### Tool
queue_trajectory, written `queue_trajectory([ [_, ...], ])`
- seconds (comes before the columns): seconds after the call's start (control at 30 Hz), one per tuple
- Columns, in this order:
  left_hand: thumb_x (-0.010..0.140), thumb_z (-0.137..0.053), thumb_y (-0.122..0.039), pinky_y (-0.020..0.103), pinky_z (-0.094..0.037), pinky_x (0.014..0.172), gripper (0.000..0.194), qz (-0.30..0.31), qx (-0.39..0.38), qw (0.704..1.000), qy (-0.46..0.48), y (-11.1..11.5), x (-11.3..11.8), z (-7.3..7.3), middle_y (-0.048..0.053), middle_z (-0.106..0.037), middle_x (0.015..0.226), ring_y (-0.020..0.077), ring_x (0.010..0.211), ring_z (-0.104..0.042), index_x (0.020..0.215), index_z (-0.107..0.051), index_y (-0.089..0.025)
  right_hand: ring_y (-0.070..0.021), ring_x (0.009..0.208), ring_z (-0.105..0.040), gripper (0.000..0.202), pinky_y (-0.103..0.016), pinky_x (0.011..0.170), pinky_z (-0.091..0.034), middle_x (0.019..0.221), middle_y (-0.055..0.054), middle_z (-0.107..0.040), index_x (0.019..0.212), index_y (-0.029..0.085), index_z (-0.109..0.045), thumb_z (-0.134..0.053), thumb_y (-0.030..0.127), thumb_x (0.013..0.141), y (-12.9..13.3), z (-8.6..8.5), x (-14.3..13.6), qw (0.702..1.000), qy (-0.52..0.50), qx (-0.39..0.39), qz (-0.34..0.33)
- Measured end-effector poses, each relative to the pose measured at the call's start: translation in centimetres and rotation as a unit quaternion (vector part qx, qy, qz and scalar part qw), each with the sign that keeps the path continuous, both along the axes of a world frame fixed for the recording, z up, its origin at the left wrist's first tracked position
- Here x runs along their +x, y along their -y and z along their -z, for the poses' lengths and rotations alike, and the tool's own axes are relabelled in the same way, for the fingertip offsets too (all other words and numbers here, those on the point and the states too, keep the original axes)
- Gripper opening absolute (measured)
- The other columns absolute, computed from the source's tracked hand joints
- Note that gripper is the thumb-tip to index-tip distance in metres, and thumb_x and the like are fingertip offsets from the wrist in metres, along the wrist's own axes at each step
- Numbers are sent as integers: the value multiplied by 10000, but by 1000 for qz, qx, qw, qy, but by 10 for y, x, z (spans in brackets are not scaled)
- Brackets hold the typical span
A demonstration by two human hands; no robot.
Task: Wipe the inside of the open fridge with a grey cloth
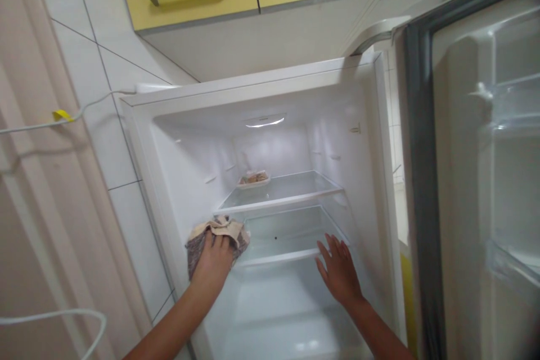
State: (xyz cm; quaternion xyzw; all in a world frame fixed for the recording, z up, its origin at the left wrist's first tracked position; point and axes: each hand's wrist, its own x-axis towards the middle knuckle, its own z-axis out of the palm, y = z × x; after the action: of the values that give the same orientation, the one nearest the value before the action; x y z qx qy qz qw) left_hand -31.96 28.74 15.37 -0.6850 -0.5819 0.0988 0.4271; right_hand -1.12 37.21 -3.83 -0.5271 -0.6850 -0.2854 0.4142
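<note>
My left hand [214,261] grips a patterned beige and dark cloth [198,244] against the left inner wall of an open fridge [177,140]. The cloth is bunched under the fingers, and its folds hide the fingertips in part. On the right, my right hand [337,270] is empty with its fingers spread, close to the right end of the lower glass shelf [291,236]. Whether it touches the shelf edge I cannot tell. Above sits the upper glass shelf [295,185], with a small food tray [253,179] at its back left. A tiny dark spot lies on the lower shelf.
The fridge door [459,180] stands open on the right, with clear door bins. Yellow cupboards [189,5] with metal handles hang above. At left, a white cable [97,100] with a yellow tag runs to the fridge top, past a tiled wall [122,152].
</note>
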Motion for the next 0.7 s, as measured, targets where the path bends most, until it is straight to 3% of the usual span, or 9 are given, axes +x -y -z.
queue_trajectory([
  [0.23, 865, -437, -86, 607, -297, 1144, 495, 9, 9, 1000, 0, -8, -2, 4, 222, -571, 1433, 398, 1360, -466, 1308, -653, -116, -292, 1292, -529, 363, -531, 1148, -341, 1345, -129, -620, 1307, 196, -613, -503, 233, 963, 0, 4, 2, 1000, 17, 8, 3],
  [0.43, 877, -456, -97, 617, -276, 1149, 422, 7, 16, 999, 49, -26, 0, 7, 218, -642, 1333, 396, 1312, -504, 1216, -708, -116, -277, 1286, -526, 458, -515, 1177, -312, 1334, -108, -628, 1275, 214, -622, -516, 93, 846, -10, 14, -2, 1000, -25, 14, -9],
  [0.57, 888, -439, -85, 592, -312, 1130, 385, 18, 18, 996, 89, -66, 2, 12, 238, -672, 1254, 360, 1267, -543, 1150, -721, -91, -278, 1287, -518, 505, -519, 1188, -299, 1321, -104, -629, 1270, 225, -617, -557, 82, 789, -20, 26, -4, 997, -72, 21, -24],
  [0.7, 849, -369, -8, 542, -385, 1069, 430, 73, 18, 988, 138, -128, -4, 18, 260, -690, 1170, 348, 1192, -578, 1116, -704, -32, -277, 1260, -526, 494, -533, 1189, -292, 1299, -94, -633, 1250, 245, -616, -567, 89, 783, -27, 32, -5, 994, -97, 41, -39],
])
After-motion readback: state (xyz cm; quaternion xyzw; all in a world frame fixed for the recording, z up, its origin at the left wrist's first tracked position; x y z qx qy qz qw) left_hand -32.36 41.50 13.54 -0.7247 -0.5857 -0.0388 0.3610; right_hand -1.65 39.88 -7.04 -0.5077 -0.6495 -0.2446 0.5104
